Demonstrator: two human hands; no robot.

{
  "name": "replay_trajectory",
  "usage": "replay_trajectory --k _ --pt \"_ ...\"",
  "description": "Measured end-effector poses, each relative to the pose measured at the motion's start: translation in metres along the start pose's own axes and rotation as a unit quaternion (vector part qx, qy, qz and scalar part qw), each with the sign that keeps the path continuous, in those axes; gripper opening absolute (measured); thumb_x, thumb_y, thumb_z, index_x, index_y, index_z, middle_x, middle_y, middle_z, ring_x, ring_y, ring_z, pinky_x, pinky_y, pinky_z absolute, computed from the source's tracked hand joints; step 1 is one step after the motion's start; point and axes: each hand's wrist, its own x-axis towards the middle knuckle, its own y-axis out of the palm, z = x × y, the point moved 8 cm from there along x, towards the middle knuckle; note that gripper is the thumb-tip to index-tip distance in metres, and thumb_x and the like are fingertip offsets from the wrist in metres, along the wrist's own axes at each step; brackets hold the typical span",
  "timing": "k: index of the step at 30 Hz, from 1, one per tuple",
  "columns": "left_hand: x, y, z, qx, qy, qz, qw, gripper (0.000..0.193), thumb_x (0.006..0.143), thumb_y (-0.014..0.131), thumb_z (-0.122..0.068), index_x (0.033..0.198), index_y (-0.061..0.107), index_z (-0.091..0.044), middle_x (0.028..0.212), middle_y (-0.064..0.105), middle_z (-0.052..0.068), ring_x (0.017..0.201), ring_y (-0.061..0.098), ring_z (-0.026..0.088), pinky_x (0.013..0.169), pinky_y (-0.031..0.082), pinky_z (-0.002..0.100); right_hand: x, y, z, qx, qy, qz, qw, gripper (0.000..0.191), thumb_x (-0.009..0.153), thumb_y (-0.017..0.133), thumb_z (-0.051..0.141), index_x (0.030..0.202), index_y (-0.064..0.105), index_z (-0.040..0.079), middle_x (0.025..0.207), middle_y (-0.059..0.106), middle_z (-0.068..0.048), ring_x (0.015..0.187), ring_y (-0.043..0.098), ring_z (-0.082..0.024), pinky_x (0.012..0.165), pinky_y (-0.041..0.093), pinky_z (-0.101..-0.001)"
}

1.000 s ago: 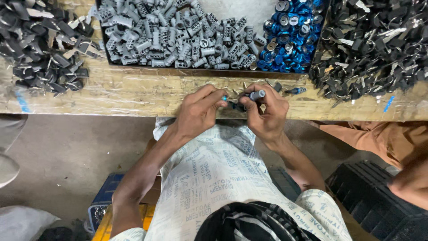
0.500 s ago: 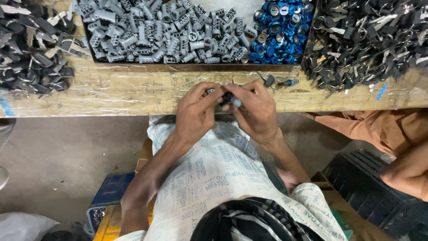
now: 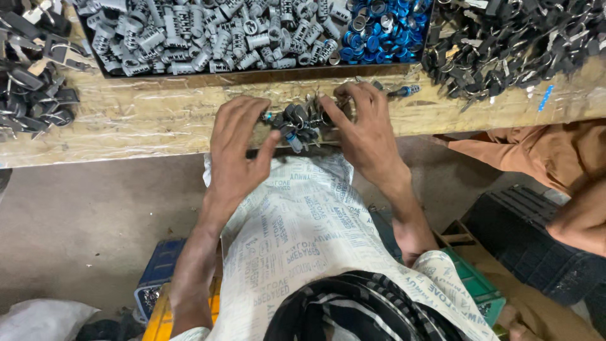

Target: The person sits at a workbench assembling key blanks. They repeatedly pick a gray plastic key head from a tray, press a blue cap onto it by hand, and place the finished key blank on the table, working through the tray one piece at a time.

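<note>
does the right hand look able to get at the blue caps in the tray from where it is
Probably yes: the right hand rests at the bench edge just below the blue caps, with only the low tray rim between them and nothing covering the caps.

The light is even and fairly dim, falling from above with no hard source in view. The plastic-covered surface (image 3: 145, 123) catches a soft sheen in pale wrinkled patches, brightest toward its right end. The floor (image 3: 95, 221) below lies in flat grey shade. Both hands (image 3: 237, 148) throw only faint, short shadows onto the surface under the fingers. The blue caps (image 3: 379, 28) look strongly saturated against the grey parts (image 3: 202, 35) beside them. Focus is reasonably sharp in the middle, while the dark heap of parts (image 3: 511, 38) at the upper right blends into a murky mass. The edges stretch and bend slightly, as with a wide lens.
</note>
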Motion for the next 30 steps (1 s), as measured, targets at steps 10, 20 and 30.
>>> replay_trajectory --k 10,20,30 --pt "0.006 0.040 -0.013 0.032 0.004 0.058 0.998 0.052 0.087 0.083 -0.019 0.131 0.061 -0.003 0.124 0.067 0.015 0.125 0.054 0.033 0.112 0.036 0.052 -0.019 -0.025 -0.015 0.251 0.103 -0.148 0.951 0.026 0.092 0.070 -0.009 0.117 0.063 -0.005 0.115 0.070 -0.018 0.110 0.070 -0.034 0.098 0.056 -0.0386" --pt "0.023 0.046 0.011 -0.471 -0.183 0.125 0.854 0.072 0.095 0.060 -0.060 0.145 0.050 -0.010 0.128 0.072 0.006 0.117 0.071 0.015 0.103 0.057 0.030 -0.015 -0.021 -0.009 0.598 0.108 -0.164 0.777 0.026 0.103 0.069 0.010 0.123 0.064 -0.006 0.117 0.071 -0.012 0.102 0.070 -0.016 0.089 0.057 -0.0268" --pt "0.013 0.025 0.033 -0.225 -0.246 0.014 0.943 0.022 0.097 0.078 -0.010 0.115 0.073 0.001 0.081 0.070 0.004 0.070 0.057 0.004 0.057 0.044 0.022 -0.006 0.000 -0.026 0.328 0.165 -0.162 0.916 0.026 0.093 0.076 -0.002 0.118 0.069 0.000 0.112 0.074 -0.012 0.094 0.071 -0.018 0.081 0.056 -0.0292"
